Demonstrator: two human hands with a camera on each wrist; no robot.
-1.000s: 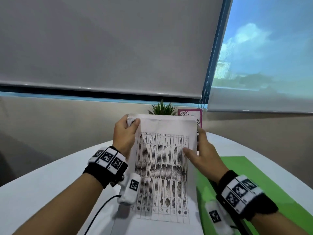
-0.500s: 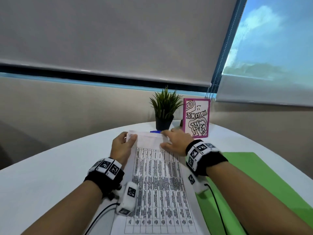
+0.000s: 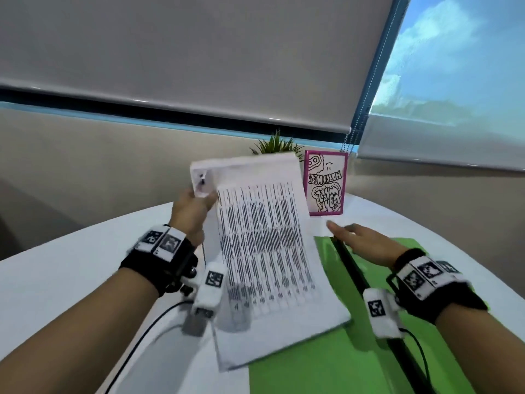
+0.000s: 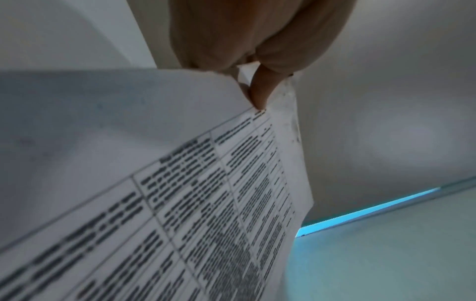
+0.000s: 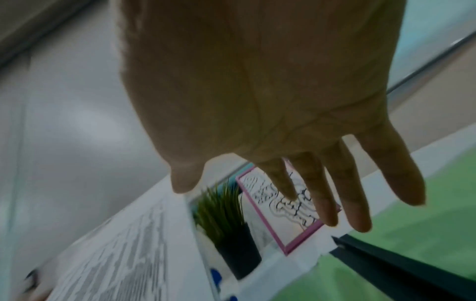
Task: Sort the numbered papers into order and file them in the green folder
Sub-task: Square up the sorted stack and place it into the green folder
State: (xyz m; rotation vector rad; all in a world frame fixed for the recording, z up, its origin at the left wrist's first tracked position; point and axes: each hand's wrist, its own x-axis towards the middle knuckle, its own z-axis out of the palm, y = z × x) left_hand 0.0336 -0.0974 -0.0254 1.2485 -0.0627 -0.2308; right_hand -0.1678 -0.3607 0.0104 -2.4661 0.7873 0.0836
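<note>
My left hand (image 3: pixel 196 206) pinches the top left corner of a stack of printed papers (image 3: pixel 267 251) and holds it tilted up off the table; in the left wrist view the thumb and a finger (image 4: pixel 260 91) clamp the papers (image 4: pixel 180 203) at that corner. The stack's lower end hangs over the open green folder (image 3: pixel 341 359), which lies flat at the right with a black spine bar (image 3: pixel 355 271). My right hand (image 3: pixel 358 240) hovers flat over the folder, fingers straight and spread, holding nothing; the right wrist view shows the same spread fingers (image 5: pixel 358 193).
A small potted plant (image 3: pixel 277 146) and a pink-framed doodle card (image 3: pixel 325 183) stand at the table's far edge behind the papers. The round white table (image 3: pixel 71 274) drops off at left and right. Roller blinds cover the window behind.
The left hand has raised the stack from lying flat and swung it right over the folder. The right hand left the papers' top edge and moved right above the folder.
</note>
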